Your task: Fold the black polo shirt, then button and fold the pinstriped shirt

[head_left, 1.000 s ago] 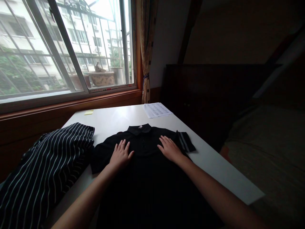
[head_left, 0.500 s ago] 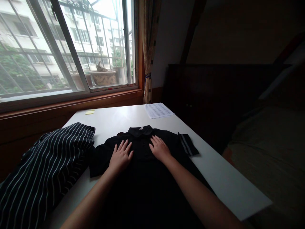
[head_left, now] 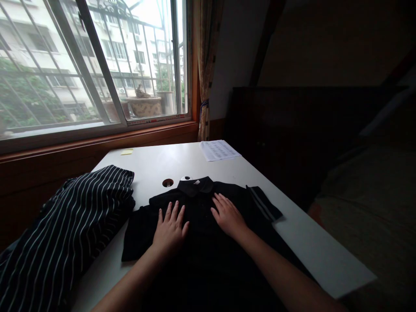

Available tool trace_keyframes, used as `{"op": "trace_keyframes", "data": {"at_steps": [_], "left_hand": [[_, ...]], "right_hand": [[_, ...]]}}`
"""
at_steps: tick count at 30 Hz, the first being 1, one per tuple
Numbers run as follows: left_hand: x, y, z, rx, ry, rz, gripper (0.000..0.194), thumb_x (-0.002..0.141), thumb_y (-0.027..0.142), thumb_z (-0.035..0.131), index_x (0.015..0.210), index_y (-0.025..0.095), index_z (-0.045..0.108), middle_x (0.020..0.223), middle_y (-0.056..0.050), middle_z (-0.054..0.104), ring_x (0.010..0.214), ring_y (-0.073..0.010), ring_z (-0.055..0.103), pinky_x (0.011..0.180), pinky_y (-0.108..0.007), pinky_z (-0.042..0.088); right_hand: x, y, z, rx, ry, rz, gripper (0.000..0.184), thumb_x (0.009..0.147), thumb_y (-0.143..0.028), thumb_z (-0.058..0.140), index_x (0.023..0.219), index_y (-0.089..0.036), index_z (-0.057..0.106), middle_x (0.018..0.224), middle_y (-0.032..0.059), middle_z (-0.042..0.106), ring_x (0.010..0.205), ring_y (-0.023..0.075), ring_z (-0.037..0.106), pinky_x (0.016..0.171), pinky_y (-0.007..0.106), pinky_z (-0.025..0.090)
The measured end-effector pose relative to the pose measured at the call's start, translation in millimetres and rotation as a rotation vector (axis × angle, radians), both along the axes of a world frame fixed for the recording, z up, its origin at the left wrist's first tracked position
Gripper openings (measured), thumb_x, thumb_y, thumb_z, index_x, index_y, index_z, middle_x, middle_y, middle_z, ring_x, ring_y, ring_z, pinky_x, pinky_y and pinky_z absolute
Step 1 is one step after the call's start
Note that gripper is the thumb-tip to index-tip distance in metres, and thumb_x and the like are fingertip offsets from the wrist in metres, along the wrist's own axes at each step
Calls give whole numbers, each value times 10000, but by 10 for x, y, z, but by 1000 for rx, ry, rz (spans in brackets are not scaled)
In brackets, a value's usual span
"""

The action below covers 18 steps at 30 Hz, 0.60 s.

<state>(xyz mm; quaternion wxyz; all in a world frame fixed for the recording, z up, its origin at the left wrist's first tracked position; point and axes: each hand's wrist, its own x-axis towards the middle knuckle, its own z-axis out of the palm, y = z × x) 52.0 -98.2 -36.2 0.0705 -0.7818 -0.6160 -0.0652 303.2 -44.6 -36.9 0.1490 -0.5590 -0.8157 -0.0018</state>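
Observation:
A black polo shirt (head_left: 201, 255) lies flat on the white table (head_left: 292, 242), collar away from me. My left hand (head_left: 170, 229) rests palm down on the shirt's left chest, fingers spread. My right hand (head_left: 229, 216) lies flat on the right chest just below the collar (head_left: 195, 185), fingers stretched out. Neither hand holds anything. The shirt's right sleeve (head_left: 263, 208) has pale stripes at its cuff.
A dark striped garment (head_left: 65, 234) lies heaped at the table's left. A round hole (head_left: 167, 183) shows in the tabletop beyond the collar. A printed sheet (head_left: 219, 150) and a yellow sticky note (head_left: 126, 152) lie near the window. A dark cabinet stands at the right.
Both hands and the shirt have slid toward me, uncovering the round hole beyond the collar. My right hand moved inward from the shoulder to the chest.

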Motion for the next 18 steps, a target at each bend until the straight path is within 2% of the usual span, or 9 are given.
{"op": "trace_keyframes", "data": {"at_steps": [5, 10, 13, 18], "left_hand": [[7, 306, 81, -47, 2, -17, 600, 992, 486, 369, 1479, 144, 444, 1564, -156, 367, 1461, -343, 311, 1171, -572, 245], [44, 681, 93, -75, -44, 87, 664, 1001, 523, 326, 1496, 86, 399, 1594, -176, 289, 1491, -324, 243, 1188, -522, 234], [14, 770, 39, -66, -69, 105, 691, 999, 548, 303, 1510, 88, 371, 1610, -163, 250, 1506, -303, 201, 1206, -516, 191], [-87, 788, -27, -47, -84, 73, 689, 997, 567, 269, 1530, 138, 342, 1622, -116, 230, 1515, -267, 183, 1217, -503, 163]], "right_hand": [[-20, 115, 10, -7, -18, -32, 552, 995, -433, 367, 1445, -141, 499, 1556, 116, 406, 1446, 276, 341, 1188, 443, 270], [-106, 488, 7, -83, -39, -54, 593, 1006, -449, 350, 1455, -80, 467, 1564, 155, 379, 1481, 267, 273, 1216, 428, 190], [-79, 665, -14, -99, -38, -66, 640, 1007, -489, 334, 1488, -75, 413, 1591, 159, 322, 1493, 261, 241, 1219, 445, 169], [137, 801, -53, -127, -55, -66, 688, 1009, -549, 262, 1549, -125, 301, 1639, 109, 198, 1515, 237, 171, 1223, 470, 133]]}}
